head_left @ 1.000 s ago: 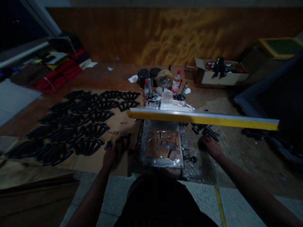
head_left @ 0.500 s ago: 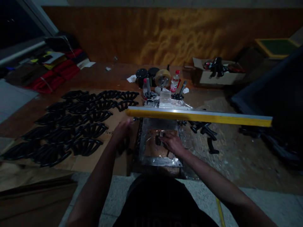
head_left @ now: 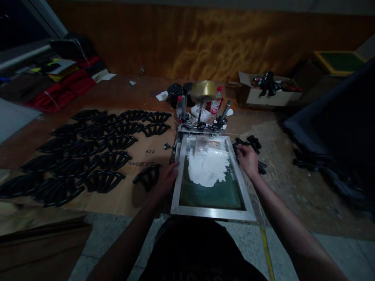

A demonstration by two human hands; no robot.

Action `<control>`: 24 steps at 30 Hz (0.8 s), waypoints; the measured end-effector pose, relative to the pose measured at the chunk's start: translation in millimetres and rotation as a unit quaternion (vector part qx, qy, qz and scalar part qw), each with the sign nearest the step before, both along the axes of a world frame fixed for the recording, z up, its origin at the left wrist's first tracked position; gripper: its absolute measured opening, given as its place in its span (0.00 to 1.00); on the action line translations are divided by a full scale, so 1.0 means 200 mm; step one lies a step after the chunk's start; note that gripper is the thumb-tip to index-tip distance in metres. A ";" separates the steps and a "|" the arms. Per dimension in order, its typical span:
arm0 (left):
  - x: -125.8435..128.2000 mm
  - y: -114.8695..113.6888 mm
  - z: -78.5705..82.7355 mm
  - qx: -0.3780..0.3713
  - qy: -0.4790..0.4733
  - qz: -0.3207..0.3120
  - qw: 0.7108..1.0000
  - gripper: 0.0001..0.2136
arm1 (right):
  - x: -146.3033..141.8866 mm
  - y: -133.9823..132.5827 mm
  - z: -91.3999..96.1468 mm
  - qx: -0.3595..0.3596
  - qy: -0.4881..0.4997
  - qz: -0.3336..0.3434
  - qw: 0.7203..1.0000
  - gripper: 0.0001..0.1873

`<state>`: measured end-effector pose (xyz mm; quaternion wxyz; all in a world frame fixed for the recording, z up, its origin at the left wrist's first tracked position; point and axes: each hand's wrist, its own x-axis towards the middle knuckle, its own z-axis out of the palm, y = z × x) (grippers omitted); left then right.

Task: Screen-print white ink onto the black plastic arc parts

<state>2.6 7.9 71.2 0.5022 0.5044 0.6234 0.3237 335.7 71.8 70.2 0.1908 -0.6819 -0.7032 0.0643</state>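
A screen-printing frame (head_left: 211, 213) with silver metal edges lies flat in front of me. White ink (head_left: 206, 168) covers much of its green mesh, and a squeegee (head_left: 202, 144) rests in the ink near the far end. My left hand (head_left: 168, 177) grips the frame's left edge, its fingers partly hidden. Beyond the right edge, my right hand (head_left: 248, 159) has its fingers closed on one of the small black curved plastic pieces (head_left: 254, 143). The piece is mostly covered by the hand.
Rows of black curved pieces (head_left: 109, 160) cover cardboard on the left, with one group (head_left: 148, 176) near my left forearm. Behind the frame are clamps (head_left: 202, 125), a tape roll (head_left: 204, 89) and a bottle (head_left: 216, 100). A box (head_left: 268, 96) stands back right.
The frame has swung down from raised to flat, showing the ink. My left hand came down with it. My right hand left the printing base and moved right to the black pieces.
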 end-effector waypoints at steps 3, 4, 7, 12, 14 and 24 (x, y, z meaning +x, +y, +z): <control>0.03 -0.02 -0.20 -0.038 -0.008 0.005 0.999 0.28 | -0.17 0.10 0.09 0.054 -0.007 0.051 0.997 0.30; 0.03 -0.01 -0.25 -0.039 -0.001 0.001 0.999 0.29 | -0.26 0.12 0.12 0.051 -0.023 0.091 0.994 0.32; 0.03 0.02 -0.36 -0.023 0.003 -0.008 1.000 0.28 | -0.47 0.11 0.14 -0.057 -0.094 0.174 0.979 0.19; 0.00 0.03 -0.42 -0.030 -0.020 -0.011 0.999 0.27 | -0.49 -0.10 0.07 -0.149 -0.132 0.296 0.934 0.11; 0.01 0.03 -0.41 -0.037 -0.014 -0.004 0.999 0.26 | -0.44 -0.17 0.06 -0.138 -0.128 0.376 0.907 0.11; 0.04 -0.01 -0.37 -0.028 -0.032 0.031 0.999 0.25 | -0.42 -0.25 -0.03 -0.079 -0.093 0.359 0.925 0.13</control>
